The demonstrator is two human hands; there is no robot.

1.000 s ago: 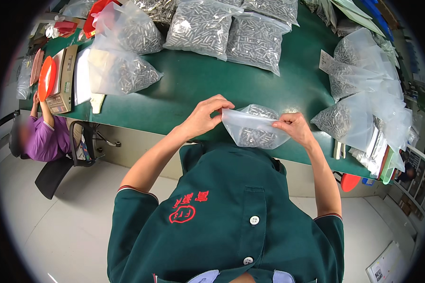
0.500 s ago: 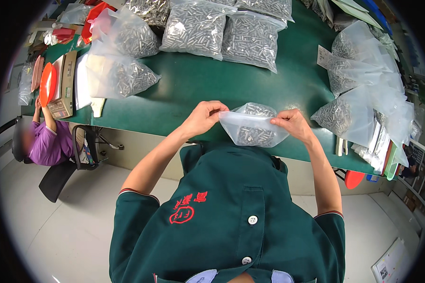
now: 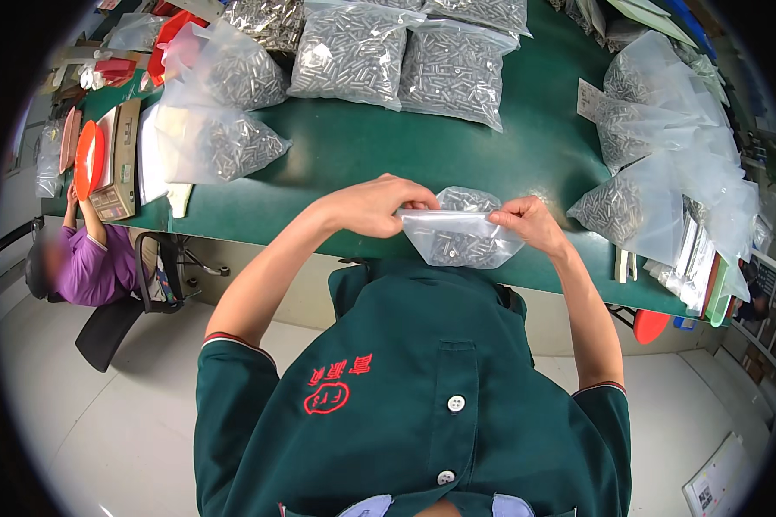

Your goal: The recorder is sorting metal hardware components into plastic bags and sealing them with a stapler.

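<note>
A small clear plastic bag [image 3: 461, 234] holding small metal pieces hangs above the near edge of the green table [image 3: 379, 164]. My left hand [image 3: 379, 202] pinches the bag's top edge on its left side. On the right side of that edge, my right hand [image 3: 530, 224] pinches it too. The fingers of both hands press along the bag's mouth. My dark green shirt fills the lower half of the picture.
Several large clear bags of metal pieces [image 3: 353, 52] lie at the table's far side. More filled bags [image 3: 655, 172] are heaped at the right. Two bags [image 3: 220, 138] and a cardboard box [image 3: 121, 159] sit at the left. A seated person in purple [image 3: 82, 263] is at the left.
The bag has stayed at the table's near edge. My two hands have drawn slightly closer along its top edge, and the view has tilted a little.
</note>
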